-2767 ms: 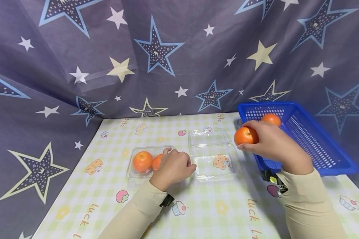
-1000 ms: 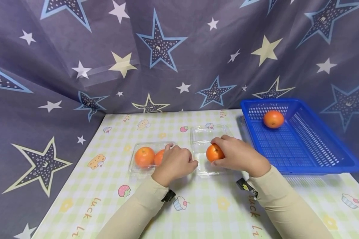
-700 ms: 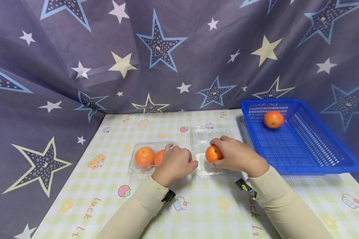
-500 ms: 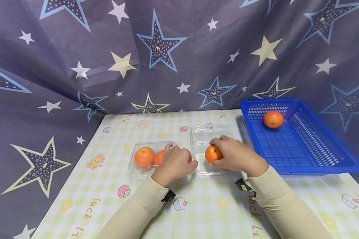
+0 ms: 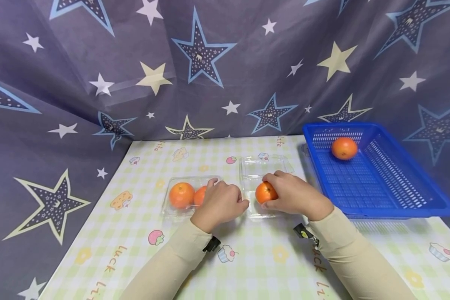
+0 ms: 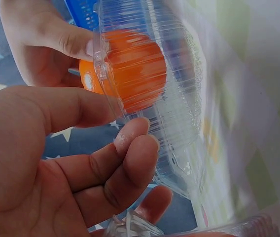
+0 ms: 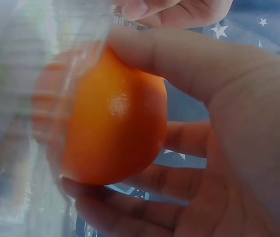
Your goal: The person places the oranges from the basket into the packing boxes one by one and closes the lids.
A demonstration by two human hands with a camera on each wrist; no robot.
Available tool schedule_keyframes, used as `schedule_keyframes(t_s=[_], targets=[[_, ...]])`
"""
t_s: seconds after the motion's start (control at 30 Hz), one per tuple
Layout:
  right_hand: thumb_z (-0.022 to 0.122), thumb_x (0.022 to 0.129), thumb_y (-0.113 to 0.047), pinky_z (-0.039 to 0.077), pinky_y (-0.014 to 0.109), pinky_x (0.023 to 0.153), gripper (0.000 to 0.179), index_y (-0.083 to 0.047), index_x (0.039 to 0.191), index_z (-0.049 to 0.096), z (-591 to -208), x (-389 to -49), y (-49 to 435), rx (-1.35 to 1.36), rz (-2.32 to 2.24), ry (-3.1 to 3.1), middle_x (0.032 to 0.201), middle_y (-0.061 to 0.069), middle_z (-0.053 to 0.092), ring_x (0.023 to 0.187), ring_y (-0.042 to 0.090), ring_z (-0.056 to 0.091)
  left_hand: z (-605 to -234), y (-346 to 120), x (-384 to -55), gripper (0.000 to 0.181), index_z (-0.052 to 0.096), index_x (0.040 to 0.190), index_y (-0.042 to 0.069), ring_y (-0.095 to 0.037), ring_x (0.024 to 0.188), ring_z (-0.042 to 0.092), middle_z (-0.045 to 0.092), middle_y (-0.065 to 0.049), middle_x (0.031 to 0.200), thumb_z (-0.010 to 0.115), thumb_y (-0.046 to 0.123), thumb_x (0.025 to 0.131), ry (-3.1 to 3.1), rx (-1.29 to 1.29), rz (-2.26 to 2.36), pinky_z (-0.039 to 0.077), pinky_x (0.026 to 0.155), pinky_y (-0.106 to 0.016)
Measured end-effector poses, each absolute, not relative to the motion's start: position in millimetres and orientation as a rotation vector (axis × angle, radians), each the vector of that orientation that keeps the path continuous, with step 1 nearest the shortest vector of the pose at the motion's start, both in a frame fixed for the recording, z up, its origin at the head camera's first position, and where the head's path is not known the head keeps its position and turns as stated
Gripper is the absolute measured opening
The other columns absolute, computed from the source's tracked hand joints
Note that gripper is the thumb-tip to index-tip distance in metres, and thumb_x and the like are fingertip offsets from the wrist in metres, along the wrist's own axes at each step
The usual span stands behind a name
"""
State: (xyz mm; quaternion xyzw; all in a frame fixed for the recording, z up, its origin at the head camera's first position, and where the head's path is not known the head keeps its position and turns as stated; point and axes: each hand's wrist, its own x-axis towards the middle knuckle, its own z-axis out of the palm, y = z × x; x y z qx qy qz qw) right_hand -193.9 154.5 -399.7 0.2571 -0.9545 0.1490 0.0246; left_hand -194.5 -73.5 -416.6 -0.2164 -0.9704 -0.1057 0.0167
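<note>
My right hand (image 5: 295, 195) grips an orange (image 5: 265, 193), thumb and fingers curled round its sides. The orange sits partly inside a clear plastic clamshell container (image 5: 252, 182), whose lid lies folded back behind it. In the left wrist view, the orange's lower part shows through the container's ribbed wall (image 6: 182, 94). My left hand (image 5: 222, 205) pinches the near-left rim of that container between thumb and index finger. Left of it stands a second clear container (image 5: 167, 215) holding an orange (image 5: 181, 195) and another orange (image 5: 200, 196), which the left hand partly hides.
A blue perforated basket (image 5: 397, 213) stands at the right with one orange (image 5: 344, 148) in its far left corner. A checked, printed cloth (image 5: 255, 266) covers the table. A dark curtain with stars (image 5: 228, 50) hangs along the back and left.
My right hand has carried the orange left from beside the basket into the container, then edged it slightly further left. The left hand has kept its place at the rim.
</note>
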Motion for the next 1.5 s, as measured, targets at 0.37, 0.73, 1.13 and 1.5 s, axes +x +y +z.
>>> schedule_keyframes(t_s=[0.37,0.73,1.13,1.5], targets=[[0.088,0.079,-0.037,0.054,0.035,0.072,0.059,-0.007,0.125,0.065,-405.5,-196.6,148.3,0.852,0.457,-2.921,0.099,0.007,0.064,0.078,0.019,0.059,-416.4,-74.7,-194.6,0.045,0.051,0.049,0.024,-0.015,0.059,0.051,0.042,0.011,0.045,0.065,0.038,0.089,-3.027,-0.677,-0.313,0.027,0.117,-0.062],[0.087,0.08,-0.036,0.054,0.034,0.073,0.057,-0.008,0.125,0.065,-410.6,-197.9,145.7,0.874,0.449,-2.906,0.097,0.005,0.063,0.079,0.017,0.058,-415.4,-74.6,-193.7,0.045,0.051,0.048,0.024,-0.014,0.057,0.051,0.041,0.011,0.045,0.065,0.037,0.089,-3.021,-0.689,-0.316,0.027,0.116,-0.062],[0.086,0.082,-0.036,0.054,0.035,0.075,0.056,-0.008,0.126,0.064,-413.6,-197.4,146.2,0.891,0.466,-2.895,0.099,0.004,0.064,0.081,0.017,0.059,-415.7,-70.4,-194.1,0.042,0.057,0.052,0.025,-0.014,0.061,0.052,0.049,0.011,0.049,0.065,0.039,0.091,-3.043,-0.697,-0.31,0.025,0.118,-0.061],[0.086,0.083,-0.036,0.054,0.034,0.074,0.056,-0.007,0.125,0.065,-413.8,-199.1,146.2,0.91,0.453,-2.87,0.096,0.004,0.063,0.078,0.016,0.057,-418.0,-72.5,-194.7,0.044,0.056,0.051,0.024,-0.014,0.058,0.052,0.045,0.011,0.046,0.066,0.04,0.091,-3.028,-0.686,-0.308,0.027,0.116,-0.062]])
